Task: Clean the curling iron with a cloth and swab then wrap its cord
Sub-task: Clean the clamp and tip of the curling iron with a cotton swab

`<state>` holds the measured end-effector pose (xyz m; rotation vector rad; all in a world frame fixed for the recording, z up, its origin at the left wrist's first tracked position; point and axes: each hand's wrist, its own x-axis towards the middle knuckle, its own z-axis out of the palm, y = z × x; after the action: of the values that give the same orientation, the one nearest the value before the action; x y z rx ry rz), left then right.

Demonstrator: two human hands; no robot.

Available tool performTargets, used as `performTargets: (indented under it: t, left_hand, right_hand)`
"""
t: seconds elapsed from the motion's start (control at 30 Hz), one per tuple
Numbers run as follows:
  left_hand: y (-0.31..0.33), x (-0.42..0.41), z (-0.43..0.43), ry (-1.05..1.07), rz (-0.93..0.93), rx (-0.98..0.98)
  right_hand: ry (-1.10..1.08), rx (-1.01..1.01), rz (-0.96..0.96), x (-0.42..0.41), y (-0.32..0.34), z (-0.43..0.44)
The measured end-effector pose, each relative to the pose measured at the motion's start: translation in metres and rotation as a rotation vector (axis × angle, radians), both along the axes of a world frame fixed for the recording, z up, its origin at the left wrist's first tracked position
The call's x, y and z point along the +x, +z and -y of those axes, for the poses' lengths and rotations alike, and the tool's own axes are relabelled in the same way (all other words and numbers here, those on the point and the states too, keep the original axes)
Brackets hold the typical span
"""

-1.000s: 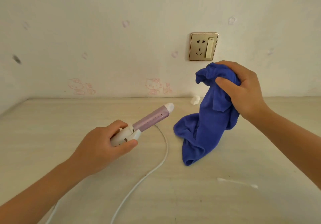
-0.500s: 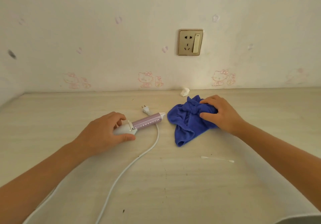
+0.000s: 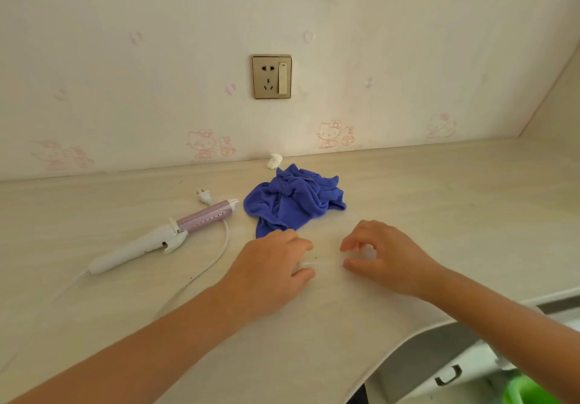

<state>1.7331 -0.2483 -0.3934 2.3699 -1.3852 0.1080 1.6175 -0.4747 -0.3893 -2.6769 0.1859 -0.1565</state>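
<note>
The curling iron (image 3: pixel 163 240), white handle and lilac barrel, lies on the table (image 3: pixel 439 203) at the left with no hand on it. Its white cord (image 3: pixel 224 240) curves past the barrel and runs under my left forearm; the plug (image 3: pixel 204 197) lies behind the barrel tip. The blue cloth (image 3: pixel 293 201) sits crumpled behind my hands, untouched. A thin cotton swab (image 3: pixel 324 264) lies between my hands, blurred. My left hand (image 3: pixel 270 268) pinches its left end. My right hand (image 3: pixel 387 256) hovers at its right end, fingers curled with a gap, thumb down beside it.
A wall socket (image 3: pixel 271 76) is above the cloth. A small white wad (image 3: pixel 274 161) lies at the wall's foot. The table's curved front edge (image 3: pixel 408 341) drops off at lower right, over a drawer handle (image 3: pixel 448 375) and something green (image 3: pixel 527 391).
My left hand has let go of the curling iron and my right has let go of the cloth. Both hands have come together at the swab near the table's front.
</note>
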Motion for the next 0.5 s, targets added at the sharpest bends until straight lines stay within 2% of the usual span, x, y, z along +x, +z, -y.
performTargets:
  t: [0.13,0.3,0.4,0.5]
  left_hand:
    - [-0.016,0.001,0.016,0.023,0.02,-0.046]
    - [-0.018,0.003,0.019,-0.016,0.088,-0.064]
    - [-0.014,0.003,0.02,-0.036,0.052,-0.067]
    - [-0.011,0.004,0.016,-0.037,-0.059,-0.098]
  right_hand:
    - [-0.115,-0.011,0.099,-0.001,-0.016,-0.013]
    - [-0.124,-0.005,0.14,0.0,-0.016,-0.02]
    - [-0.117,0.015,0.141,0.0,-0.012,-0.021]
    - [-0.105,0.037,0.204,-0.002,-0.009,-0.024]
